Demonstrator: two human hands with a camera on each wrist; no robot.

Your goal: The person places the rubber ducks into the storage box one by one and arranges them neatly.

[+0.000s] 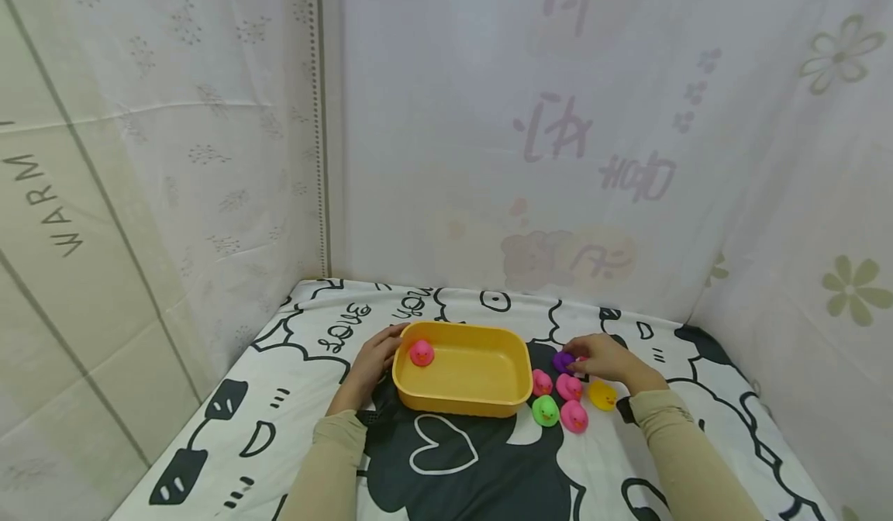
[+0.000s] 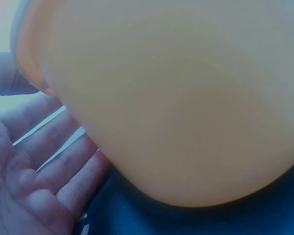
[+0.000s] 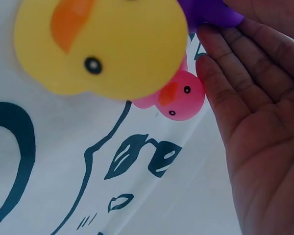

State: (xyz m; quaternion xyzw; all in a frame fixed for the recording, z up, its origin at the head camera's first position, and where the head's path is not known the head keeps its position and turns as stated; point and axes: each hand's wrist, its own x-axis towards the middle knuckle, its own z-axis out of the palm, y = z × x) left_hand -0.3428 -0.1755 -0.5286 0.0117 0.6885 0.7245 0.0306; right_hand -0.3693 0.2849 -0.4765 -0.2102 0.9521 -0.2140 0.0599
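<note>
A yellow plastic basin (image 1: 460,411) stands on the patterned cloth, with one pink rubber duck (image 1: 422,353) inside near its left end. My left hand (image 1: 372,364) touches the basin's left side; its fingers look straight in the left wrist view. On the right, my right hand (image 1: 610,357) pinches a purple rubber duck (image 1: 563,362) between thumb and fingers. Close by that hand sit a yellow duck (image 1: 602,395), a green duck (image 1: 546,411) and several pink ducks (image 1: 574,416). One pink duck (image 3: 181,95), beside the fingers in the right wrist view, is mostly hidden in the head view.
The white cloth (image 1: 265,397) with black drawings covers the surface beneath everything. Pale printed curtains (image 1: 453,156) hang behind and at both sides. The ducks crowd against the basin's right end.
</note>
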